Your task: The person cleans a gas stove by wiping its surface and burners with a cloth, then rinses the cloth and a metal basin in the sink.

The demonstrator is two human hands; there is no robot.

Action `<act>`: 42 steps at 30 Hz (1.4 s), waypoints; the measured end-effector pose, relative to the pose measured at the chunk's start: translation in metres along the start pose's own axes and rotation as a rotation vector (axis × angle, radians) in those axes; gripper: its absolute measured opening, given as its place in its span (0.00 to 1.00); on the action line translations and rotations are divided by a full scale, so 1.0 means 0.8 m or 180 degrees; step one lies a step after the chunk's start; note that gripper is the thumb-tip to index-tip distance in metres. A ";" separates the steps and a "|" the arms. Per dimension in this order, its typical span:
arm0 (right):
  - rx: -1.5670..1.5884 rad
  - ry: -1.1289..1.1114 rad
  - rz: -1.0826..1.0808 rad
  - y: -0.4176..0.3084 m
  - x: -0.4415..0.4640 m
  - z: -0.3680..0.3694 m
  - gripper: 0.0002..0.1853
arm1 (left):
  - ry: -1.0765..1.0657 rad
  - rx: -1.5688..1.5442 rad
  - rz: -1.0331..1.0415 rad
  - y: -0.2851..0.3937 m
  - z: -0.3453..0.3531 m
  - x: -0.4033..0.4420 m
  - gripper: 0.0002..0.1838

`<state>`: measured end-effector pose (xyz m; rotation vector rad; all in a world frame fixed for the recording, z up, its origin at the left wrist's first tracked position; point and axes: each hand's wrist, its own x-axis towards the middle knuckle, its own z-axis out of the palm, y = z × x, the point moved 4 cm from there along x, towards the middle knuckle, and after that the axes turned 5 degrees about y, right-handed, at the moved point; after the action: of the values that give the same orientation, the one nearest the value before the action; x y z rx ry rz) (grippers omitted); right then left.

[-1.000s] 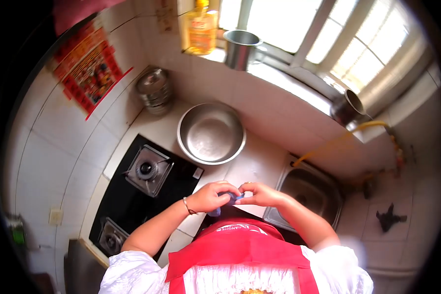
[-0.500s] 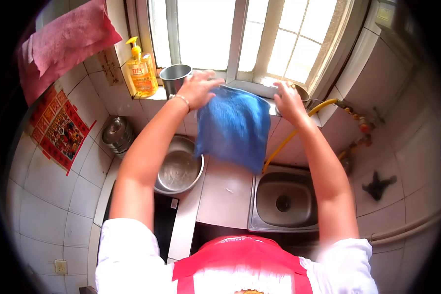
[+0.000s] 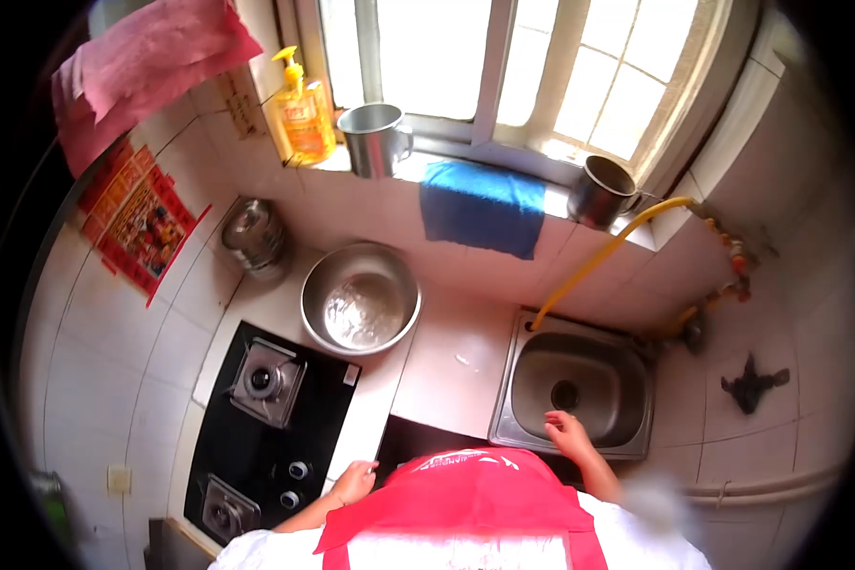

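Observation:
A blue cloth [image 3: 484, 204] lies over the window sill, its lower part hanging down the tiled wall, and neither hand touches it. My left hand [image 3: 354, 483] is low beside my red apron, near the cooktop's right edge. Its fingers are curled together and I see nothing in them. Over the front edge of the metal sink [image 3: 532, 429] is my right hand [image 3: 568, 435], its fingers loosely apart and empty. A wide metal basin [image 3: 363, 302] stands on the counter behind the cooktop.
On the sill stand a yellow pump bottle [image 3: 306, 122], a metal mug [image 3: 374, 142] and a darker mug [image 3: 598, 195]. A yellow hose [image 3: 603, 252] runs to the sink. The black gas cooktop [image 3: 304, 399] is at left, with a lidded metal container [image 3: 254, 236] behind it.
Both hands have let go of the blue cloth and come down and back towards my body. The cloth, held up before, now drapes over the sill. The view has shifted slightly.

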<state>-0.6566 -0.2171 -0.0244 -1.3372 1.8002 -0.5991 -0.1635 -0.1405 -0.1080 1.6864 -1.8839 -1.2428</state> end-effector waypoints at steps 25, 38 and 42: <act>-0.0399 -0.3005 -0.1358 -0.031 -0.049 0.197 0.16 | 0.1857 -0.1342 -0.4068 0.110 0.653 -0.603 0.18; -0.1320 -0.4681 -0.3080 -0.062 -0.520 0.494 0.17 | 0.3967 -0.4288 -0.4708 0.174 0.941 -0.807 0.22; -0.1543 -0.5097 -0.3539 -0.089 -0.666 0.557 0.17 | 0.4669 -0.4705 -0.4715 0.155 0.956 -0.851 0.22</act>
<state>-0.1867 0.2984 -0.0554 -2.0938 -0.2083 0.4572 -0.6289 0.7697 -0.2430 1.6645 1.1317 -0.6207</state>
